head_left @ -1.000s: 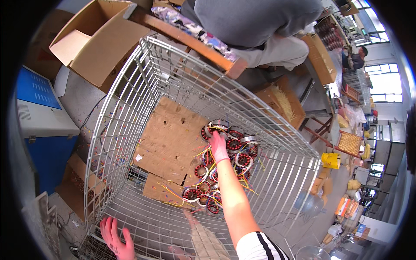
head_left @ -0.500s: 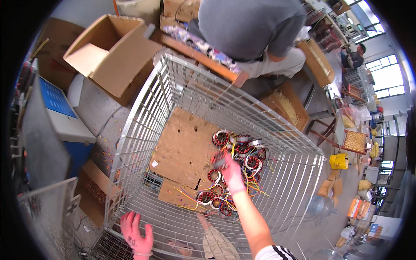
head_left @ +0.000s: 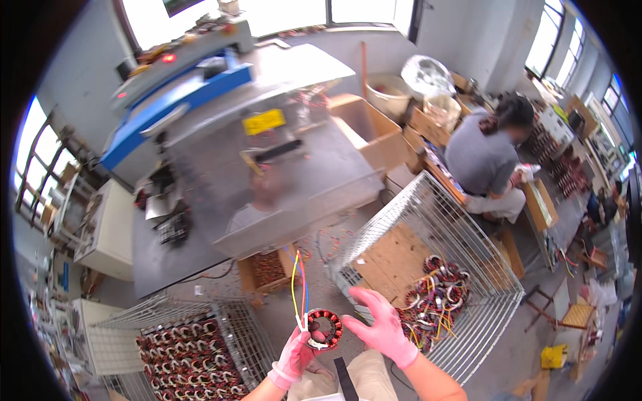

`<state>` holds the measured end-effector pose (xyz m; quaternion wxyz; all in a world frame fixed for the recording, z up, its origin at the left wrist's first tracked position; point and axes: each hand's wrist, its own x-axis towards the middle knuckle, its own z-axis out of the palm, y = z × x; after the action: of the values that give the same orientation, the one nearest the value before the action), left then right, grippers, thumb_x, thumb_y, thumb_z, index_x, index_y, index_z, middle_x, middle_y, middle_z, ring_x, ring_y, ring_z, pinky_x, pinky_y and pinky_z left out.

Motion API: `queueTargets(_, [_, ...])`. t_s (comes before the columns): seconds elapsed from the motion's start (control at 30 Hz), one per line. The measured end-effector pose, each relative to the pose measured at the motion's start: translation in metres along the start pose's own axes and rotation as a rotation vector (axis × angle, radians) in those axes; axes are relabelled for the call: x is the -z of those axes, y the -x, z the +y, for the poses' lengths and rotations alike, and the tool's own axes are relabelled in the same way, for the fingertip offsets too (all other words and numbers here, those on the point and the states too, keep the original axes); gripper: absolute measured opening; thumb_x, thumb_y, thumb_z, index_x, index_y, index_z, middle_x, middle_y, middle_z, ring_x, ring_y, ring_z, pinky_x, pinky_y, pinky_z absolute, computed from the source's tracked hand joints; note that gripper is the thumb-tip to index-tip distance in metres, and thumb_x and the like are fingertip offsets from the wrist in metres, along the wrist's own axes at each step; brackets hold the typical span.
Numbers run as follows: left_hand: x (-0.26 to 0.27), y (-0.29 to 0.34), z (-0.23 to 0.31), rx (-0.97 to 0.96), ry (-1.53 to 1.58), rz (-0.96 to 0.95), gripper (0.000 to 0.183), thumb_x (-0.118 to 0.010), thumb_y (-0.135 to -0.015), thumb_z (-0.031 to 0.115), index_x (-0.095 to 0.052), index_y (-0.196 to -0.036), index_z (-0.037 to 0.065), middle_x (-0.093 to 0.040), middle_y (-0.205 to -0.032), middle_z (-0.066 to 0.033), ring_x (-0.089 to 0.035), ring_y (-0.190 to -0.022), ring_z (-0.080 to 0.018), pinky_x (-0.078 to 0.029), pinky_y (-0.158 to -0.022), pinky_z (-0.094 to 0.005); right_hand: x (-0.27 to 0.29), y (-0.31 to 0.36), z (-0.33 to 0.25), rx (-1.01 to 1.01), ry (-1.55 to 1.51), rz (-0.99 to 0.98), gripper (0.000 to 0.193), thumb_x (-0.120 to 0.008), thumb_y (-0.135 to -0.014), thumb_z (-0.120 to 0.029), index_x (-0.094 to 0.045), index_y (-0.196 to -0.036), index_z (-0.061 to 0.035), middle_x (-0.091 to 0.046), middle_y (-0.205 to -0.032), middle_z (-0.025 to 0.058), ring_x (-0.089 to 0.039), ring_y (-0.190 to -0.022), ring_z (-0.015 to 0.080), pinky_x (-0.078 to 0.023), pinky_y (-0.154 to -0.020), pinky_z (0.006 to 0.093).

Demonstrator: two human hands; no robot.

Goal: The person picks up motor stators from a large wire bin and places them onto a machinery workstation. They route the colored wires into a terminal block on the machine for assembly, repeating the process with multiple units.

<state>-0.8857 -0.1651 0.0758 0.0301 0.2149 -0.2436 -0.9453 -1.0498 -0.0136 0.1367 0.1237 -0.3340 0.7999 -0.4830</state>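
A ring-shaped motor stator (head_left: 326,329) with dark red windings is gripped at its left side by my left hand (head_left: 295,353), in a pink glove. Yellow, red and blue lead wires (head_left: 299,287) stick up from it. Just right of the stator is my right hand (head_left: 384,325), also gloved in pink, its fingers spread and holding nothing. Beyond the right hand, a wire cage (head_left: 428,194) holds a loose heap of stators (head_left: 438,294) on a brown board (head_left: 391,257).
At lower left, another wire cage (head_left: 231,317) holds rows of stators (head_left: 187,354). A grey worktable (head_left: 175,264) with a clear panel (head_left: 301,217) stands ahead, a cardboard box (head_left: 267,271) below it. A person in grey (head_left: 478,150) sits beyond the right cage.
My view has swung left, away from the right cage. My right hand has left the heap; a stator is now in my left hand, which was open and unladen before.
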Motion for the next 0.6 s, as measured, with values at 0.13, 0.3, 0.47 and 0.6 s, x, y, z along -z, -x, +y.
queueTargets(0.13, [0.029,0.079,0.055,-0.135,-0.289,0.004,0.061,-0.064,-0.088,0.016,-0.034,-0.14,0.005,-0.051,-0.126,-0.01,-0.056,-0.114,-0.0248,-0.05,-0.095,-0.0395,-0.078,-0.007,-0.068,-0.197,-0.4,-0.81,0.061,-0.066,-0.087,-0.034,-0.045,-0.135,-0.0006,-0.061,-0.12,0.0198,-0.058,-0.114,0.0246,-0.045,-0.096,0.035])
queueTargets(0.3, [0.076,0.137,0.107,-0.49,-0.468,0.168,0.07,-0.065,-0.088,0.022,-0.03,-0.144,0.002,-0.044,-0.138,-0.0132,-0.05,-0.12,-0.023,-0.045,-0.1,-0.0365,-0.118,-0.003,-0.117,-0.081,-0.108,-0.806,0.053,-0.065,-0.086,-0.035,-0.052,-0.123,0.0006,-0.066,-0.103,0.0183,-0.066,-0.097,0.0268,-0.051,-0.084,0.0362])
queueTargets(0.47, [0.029,0.129,0.12,-0.532,-0.443,0.13,0.041,-0.05,-0.098,0.038,-0.063,-0.105,0.0,-0.056,-0.13,-0.0159,-0.053,-0.119,-0.0277,-0.039,-0.105,-0.0397,-0.138,-0.021,-0.173,0.074,0.106,-0.915,0.059,-0.067,-0.083,-0.045,-0.055,-0.112,0.0048,-0.066,-0.101,0.0226,-0.065,-0.097,0.034,-0.05,-0.085,0.0404])
queueTargets(0.6, [0.066,0.1,0.148,-0.965,0.216,0.102,0.038,-0.047,-0.1,0.033,-0.05,-0.073,0.007,-0.064,-0.099,-0.0153,-0.061,-0.103,-0.0323,-0.045,-0.1,-0.0493,-0.154,-0.042,-0.166,-0.005,-0.095,-0.7,0.049,-0.06,-0.091,-0.042,-0.055,-0.113,0.0022,-0.067,-0.096,0.0197,-0.068,-0.089,0.0293,-0.052,-0.076,0.0375])
